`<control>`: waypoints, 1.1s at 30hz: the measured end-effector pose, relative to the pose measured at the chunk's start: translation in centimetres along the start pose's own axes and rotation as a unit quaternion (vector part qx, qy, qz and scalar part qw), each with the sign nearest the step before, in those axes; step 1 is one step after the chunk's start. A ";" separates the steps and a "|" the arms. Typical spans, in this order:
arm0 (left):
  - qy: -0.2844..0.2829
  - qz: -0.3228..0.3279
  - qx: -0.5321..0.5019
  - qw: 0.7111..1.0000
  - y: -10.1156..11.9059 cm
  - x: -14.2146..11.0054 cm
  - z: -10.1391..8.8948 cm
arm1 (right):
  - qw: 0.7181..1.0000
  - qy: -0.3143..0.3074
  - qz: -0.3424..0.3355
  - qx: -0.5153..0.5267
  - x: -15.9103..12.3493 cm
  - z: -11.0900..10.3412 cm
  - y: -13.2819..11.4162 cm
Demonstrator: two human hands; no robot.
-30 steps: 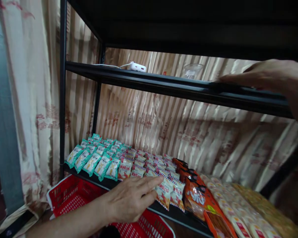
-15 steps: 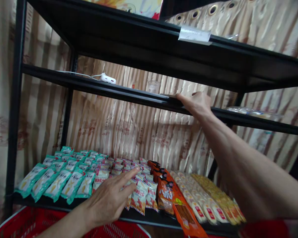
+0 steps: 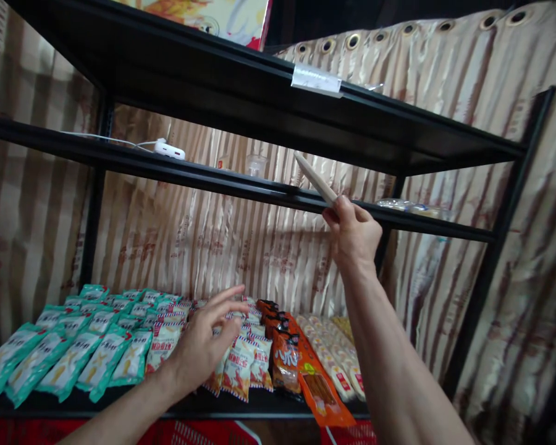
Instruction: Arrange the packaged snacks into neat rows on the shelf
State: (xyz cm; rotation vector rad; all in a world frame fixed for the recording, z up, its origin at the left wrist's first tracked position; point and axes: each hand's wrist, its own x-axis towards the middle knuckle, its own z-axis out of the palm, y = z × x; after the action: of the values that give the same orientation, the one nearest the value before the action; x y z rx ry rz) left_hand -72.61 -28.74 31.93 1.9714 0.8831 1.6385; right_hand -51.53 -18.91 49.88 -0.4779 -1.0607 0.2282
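Observation:
My right hand [image 3: 354,228] is closed around the near end of a thin, flat, pale beige object [image 3: 315,179], seen nearly edge-on; its kind is unclear. It is tilted up in front of the middle shelf [image 3: 241,187]. My left hand [image 3: 206,340] hovers with fingers spread over white and red snack packets [image 3: 238,364] on the bottom shelf and holds nothing. Teal snack packets [image 3: 90,355] lie in rows to its left. To its right are orange and black packets [image 3: 286,358] and a long orange packet [image 3: 323,389].
Sausage-like snacks in clear wrap [image 3: 336,358] lie farther right. A white charger [image 3: 169,150] with a cable, a clear plastic cup [image 3: 256,164] and clear bags [image 3: 412,208] sit on the middle shelf. Red baskets [image 3: 204,431] stand below. A striped curtain [image 3: 204,241] hangs behind.
My right hand has come off the middle shelf, lifting the flat beige object. My left hand has shifted a little left and its fingers have risen. The view has swung right.

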 end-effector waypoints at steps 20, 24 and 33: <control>0.181 -0.209 -0.587 0.761 1.8 -4.6 4.8 | 0.968 -0.149 0.063 -0.191 -30.7 -7.4 2.8; 0.228 -0.259 -0.594 0.727 0.8 -7.7 4.8 | 0.952 -0.223 0.049 -0.203 -33.0 -8.5 1.8; 0.250 -0.263 -0.593 0.719 1.9 -13.0 8.3 | 0.916 -0.355 0.067 -0.172 -32.0 -15.6 -2.0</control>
State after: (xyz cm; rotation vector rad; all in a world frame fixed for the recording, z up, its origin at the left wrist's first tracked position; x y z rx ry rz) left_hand -65.49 -38.66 22.35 0.3463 0.2700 1.6683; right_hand -53.20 -37.71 19.64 -0.8204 -1.7997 0.3529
